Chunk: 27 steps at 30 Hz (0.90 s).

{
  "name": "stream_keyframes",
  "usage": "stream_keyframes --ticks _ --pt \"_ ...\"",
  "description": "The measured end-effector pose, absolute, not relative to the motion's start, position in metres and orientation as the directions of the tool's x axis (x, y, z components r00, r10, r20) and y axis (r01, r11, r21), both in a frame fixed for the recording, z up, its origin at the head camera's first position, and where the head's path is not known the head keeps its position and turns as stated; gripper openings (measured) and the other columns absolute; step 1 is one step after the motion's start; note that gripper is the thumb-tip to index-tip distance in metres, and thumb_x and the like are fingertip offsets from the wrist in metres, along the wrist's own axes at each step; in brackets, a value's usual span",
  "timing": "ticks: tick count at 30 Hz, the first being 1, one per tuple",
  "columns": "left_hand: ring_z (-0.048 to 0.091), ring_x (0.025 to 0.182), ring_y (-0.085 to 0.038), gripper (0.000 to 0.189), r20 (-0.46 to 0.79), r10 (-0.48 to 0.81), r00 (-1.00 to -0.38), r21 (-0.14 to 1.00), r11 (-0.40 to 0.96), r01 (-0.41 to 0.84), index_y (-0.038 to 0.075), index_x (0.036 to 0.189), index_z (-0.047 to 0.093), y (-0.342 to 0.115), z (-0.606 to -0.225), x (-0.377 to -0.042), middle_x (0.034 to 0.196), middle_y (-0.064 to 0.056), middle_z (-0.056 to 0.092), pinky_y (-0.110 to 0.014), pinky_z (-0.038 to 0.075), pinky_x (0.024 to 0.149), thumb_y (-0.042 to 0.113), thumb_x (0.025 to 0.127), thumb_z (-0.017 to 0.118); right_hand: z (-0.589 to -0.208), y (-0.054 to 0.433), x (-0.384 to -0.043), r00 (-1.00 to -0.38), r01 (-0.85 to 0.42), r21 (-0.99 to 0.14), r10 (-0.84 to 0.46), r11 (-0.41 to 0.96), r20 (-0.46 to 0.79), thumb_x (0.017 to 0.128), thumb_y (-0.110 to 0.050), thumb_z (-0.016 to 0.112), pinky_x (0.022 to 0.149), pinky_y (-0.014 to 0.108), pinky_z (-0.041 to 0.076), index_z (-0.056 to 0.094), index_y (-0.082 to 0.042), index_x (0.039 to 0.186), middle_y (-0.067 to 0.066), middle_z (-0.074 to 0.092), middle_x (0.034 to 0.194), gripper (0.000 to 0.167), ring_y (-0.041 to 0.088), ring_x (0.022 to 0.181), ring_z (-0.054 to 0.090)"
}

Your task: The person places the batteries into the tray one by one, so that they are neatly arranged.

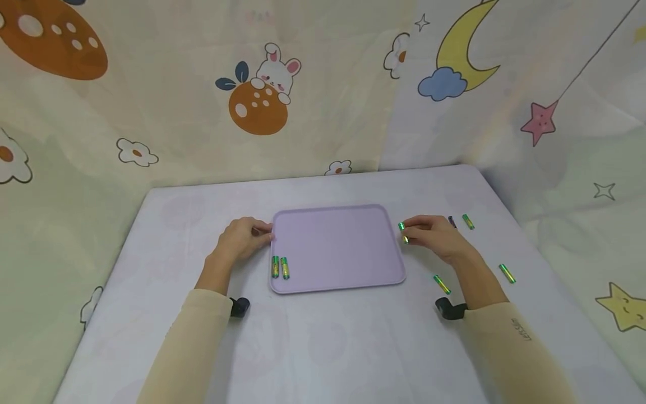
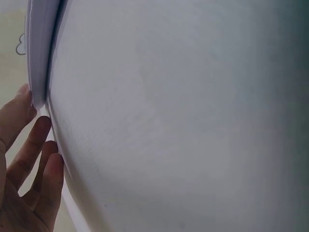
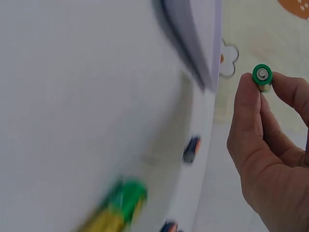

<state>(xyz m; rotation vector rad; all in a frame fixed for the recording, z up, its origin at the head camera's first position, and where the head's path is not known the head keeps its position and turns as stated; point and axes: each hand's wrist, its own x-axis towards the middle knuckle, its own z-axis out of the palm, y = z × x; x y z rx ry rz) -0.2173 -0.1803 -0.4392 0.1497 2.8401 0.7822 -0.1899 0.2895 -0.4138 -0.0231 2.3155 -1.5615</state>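
My left hand is at the left edge of a pale purple tray, thumb and fingertips at its rim. In the left wrist view the tray's rim ends between thumb and index finger. Just past the tray's right edge, my right hand pinches a green battery between thumb and fingertips, one metal end facing the right wrist camera. Fingers hide its middle in the head view. Two green-and-gold batteries, a left one and a right one, lie side by side in the tray's front left corner.
Right of the tray on the white-covered table lie more batteries: a green one in front of my right hand, another farther right, a third at the back and a dark one beside it. A patterned cloth wall stands behind.
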Motion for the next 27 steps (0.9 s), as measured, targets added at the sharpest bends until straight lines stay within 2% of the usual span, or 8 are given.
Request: stream_keyframes --ticks 4,9,13,19,27 --pt "0.062 0.112 -0.028 0.039 -0.154 0.152 -0.976 0.518 0.854 0.051 0.021 0.130 0.073 -0.181 -0.440 -0.218 0.123 -0.008 0.071 -0.049 0.049 0.093 0.040 0.096 0.072 -0.417 0.261 -0.195 -0.931 0.183 -0.919 -0.238 0.350 -0.276 0.097 -0.018 0.072 0.092 0.026 0.057 0.059 0.007 0.132 0.024 0.063 0.130 0.045 0.018 0.106 0.069" --pt "0.062 0.114 -0.029 0.039 -0.156 0.149 -0.977 0.514 0.857 0.048 0.022 0.131 0.073 -0.181 -0.442 -0.218 0.126 -0.007 0.070 -0.050 0.049 0.095 0.040 0.096 0.072 -0.423 0.224 -0.196 -0.927 0.191 -0.922 -0.246 0.337 -0.283 0.094 -0.017 0.075 0.089 0.029 0.058 0.062 0.006 0.129 0.014 0.072 0.116 0.044 0.015 0.097 0.071" --pt "0.062 0.113 -0.028 0.039 -0.151 0.154 -0.977 0.515 0.856 0.055 0.022 0.130 0.073 -0.180 -0.441 -0.219 0.125 -0.007 0.071 -0.050 0.049 0.095 0.040 0.096 0.073 -0.429 0.193 -0.187 -0.918 0.210 -0.909 -0.248 0.359 -0.310 0.092 -0.020 0.077 0.089 0.032 0.058 0.067 0.001 0.123 0.009 0.076 0.107 0.039 0.017 0.093 0.073" --pt "0.062 0.114 -0.028 0.039 -0.146 0.157 -0.977 0.512 0.857 0.062 0.022 0.130 0.073 -0.178 -0.438 -0.222 0.126 -0.006 0.070 -0.052 0.049 0.096 0.039 0.095 0.073 -0.434 0.144 -0.172 -0.904 0.175 -0.904 -0.301 0.391 -0.305 0.091 -0.023 0.077 0.085 0.030 0.058 0.072 -0.006 0.114 0.006 0.077 0.099 0.030 0.018 0.088 0.075" --pt "0.062 0.113 -0.029 0.041 -0.156 0.148 -0.977 0.503 0.863 0.050 0.023 0.131 0.073 -0.181 -0.440 -0.221 0.124 -0.008 0.070 -0.050 0.049 0.095 0.042 0.095 0.072 -0.436 0.099 -0.171 -0.884 0.150 -0.889 -0.344 0.432 -0.317 0.090 -0.018 0.076 0.080 0.030 0.059 0.072 -0.002 0.106 0.005 0.075 0.091 0.023 0.017 0.079 0.075"
